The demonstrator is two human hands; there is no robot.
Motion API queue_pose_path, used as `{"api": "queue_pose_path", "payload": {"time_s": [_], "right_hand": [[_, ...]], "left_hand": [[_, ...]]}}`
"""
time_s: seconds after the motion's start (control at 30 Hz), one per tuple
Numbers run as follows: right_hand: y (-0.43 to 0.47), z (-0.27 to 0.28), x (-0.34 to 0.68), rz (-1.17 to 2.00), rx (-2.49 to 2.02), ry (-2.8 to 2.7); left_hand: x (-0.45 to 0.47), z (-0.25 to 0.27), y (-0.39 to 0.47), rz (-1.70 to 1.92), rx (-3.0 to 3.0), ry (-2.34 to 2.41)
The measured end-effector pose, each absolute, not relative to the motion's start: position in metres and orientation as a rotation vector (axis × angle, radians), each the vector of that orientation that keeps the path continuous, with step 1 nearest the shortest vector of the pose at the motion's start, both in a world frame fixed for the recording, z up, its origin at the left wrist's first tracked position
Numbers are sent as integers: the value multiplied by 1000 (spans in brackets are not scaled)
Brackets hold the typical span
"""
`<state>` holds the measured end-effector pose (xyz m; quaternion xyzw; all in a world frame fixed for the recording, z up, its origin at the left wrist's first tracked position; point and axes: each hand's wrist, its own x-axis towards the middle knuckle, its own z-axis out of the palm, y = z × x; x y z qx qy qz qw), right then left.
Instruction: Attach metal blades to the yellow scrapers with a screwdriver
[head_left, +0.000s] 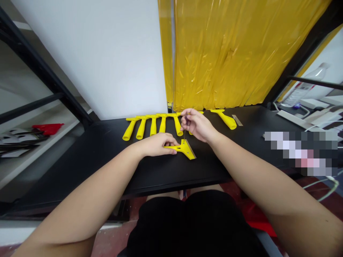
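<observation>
My left hand point(159, 144) is closed round the handle of a yellow scraper point(184, 148), which lies flat on the black table with its blade edge to the right. My right hand point(197, 125) is closed on a thin screwdriver point(184, 136), held upright above the scraper. Its shaft comes down to the upper screw spot on the scraper's head; my fingers cover most of its handle. Behind my hands, several yellow scrapers point(141, 127) stand in a row, partly hidden by my hands. Another yellow scraper point(227, 119) lies to the right, beside a loose metal blade point(237, 120).
The black table point(107, 157) ends at a front edge close to my lap. A white panel point(115, 60) and a yellow wrapped surface point(227, 53) rise behind it. Black frame posts flank both sides. A plastic bottle point(302, 87) and cables are at the right; a red item point(47, 129) sits on the left shelf.
</observation>
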<state>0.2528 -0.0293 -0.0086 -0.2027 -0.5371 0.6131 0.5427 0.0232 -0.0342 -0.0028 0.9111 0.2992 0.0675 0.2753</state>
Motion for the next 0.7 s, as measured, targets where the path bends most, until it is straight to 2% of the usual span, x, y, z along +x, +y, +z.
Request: {"api": "queue_pose_path", "payload": {"time_s": [0.13, 0.53, 0.7], "right_hand": [[-30, -10, 246, 1616, -359, -1071], [-34, -7, 246, 1693, -469, -1150], [-33, -8, 245, 1629, -447, -1091]], "left_hand": [[23, -4, -33, 185, 2450, 810], [23, -4, -34, 192, 2428, 812], [23, -3, -34, 188, 2430, 817]]}}
